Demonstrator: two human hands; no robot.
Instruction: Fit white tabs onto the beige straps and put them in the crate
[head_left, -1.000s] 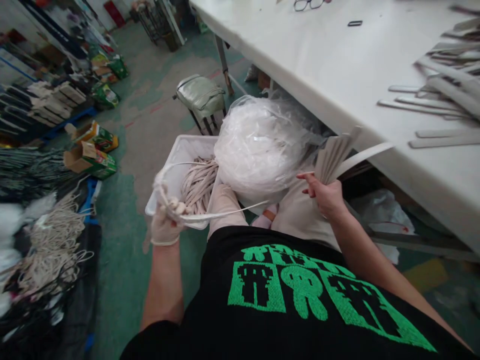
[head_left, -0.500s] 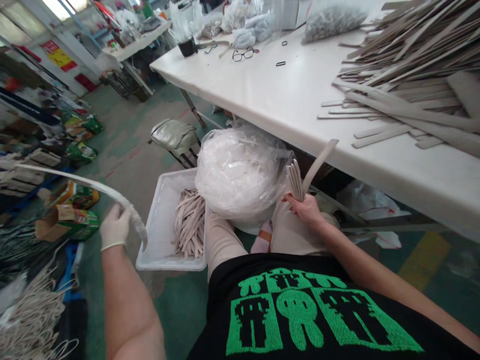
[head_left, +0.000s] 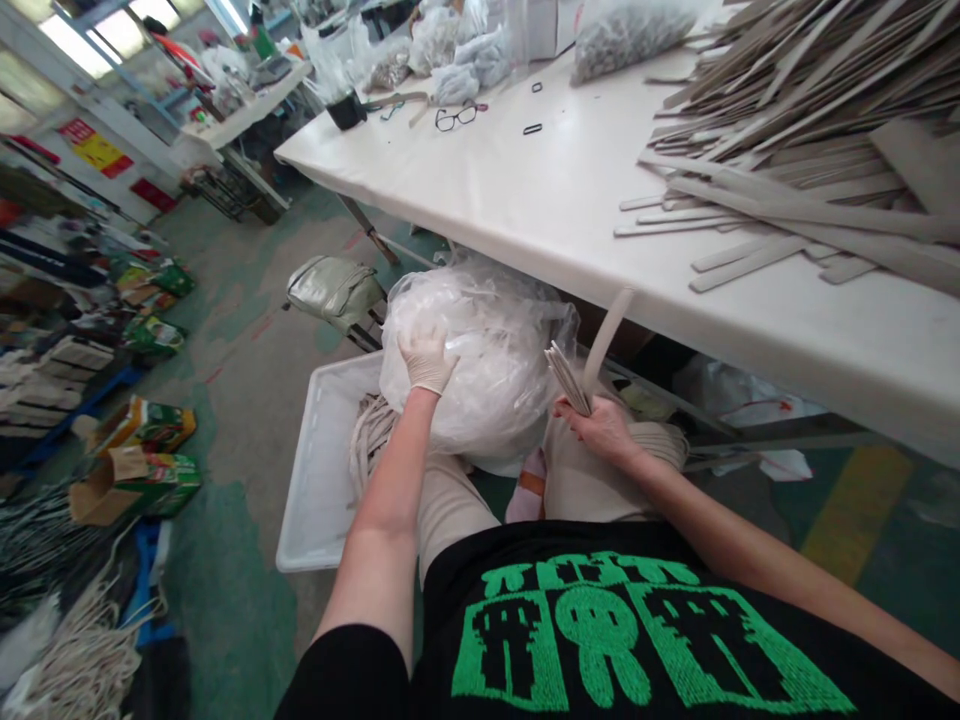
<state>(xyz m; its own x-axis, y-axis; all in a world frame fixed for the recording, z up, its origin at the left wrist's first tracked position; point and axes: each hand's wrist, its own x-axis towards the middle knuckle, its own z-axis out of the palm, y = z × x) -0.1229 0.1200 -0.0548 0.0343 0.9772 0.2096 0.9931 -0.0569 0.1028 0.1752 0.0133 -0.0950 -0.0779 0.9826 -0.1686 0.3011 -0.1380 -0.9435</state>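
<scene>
My left hand [head_left: 428, 360], in a pale glove, rests with spread fingers at the big translucent plastic bag [head_left: 487, 300] between my legs and the table; nothing is in it. Over my lap, my right hand [head_left: 604, 428] is closed around a bundle of beige flat strips [head_left: 571, 378]. One longer strip [head_left: 609, 335] stands up apart from the bundle, reaching toward the table edge. Below my left forearm, a white plastic bin [head_left: 319, 450] holds a heap of similar strips [head_left: 371, 430], partly hidden by the arm.
The white table [head_left: 540, 190] carries a large pile of beige strips [head_left: 810, 130], eyeglasses [head_left: 457, 118], small black buckles and a bag of small pieces [head_left: 630, 38]. A padded stool [head_left: 335, 290] stands behind the bin. Green cartons [head_left: 150, 480] and cord bundles lie at left.
My left hand has let go of a long pale strip and swung right from beyond the bin to the plastic bag. My right hand still grips its strips, now tilted more to the left.
</scene>
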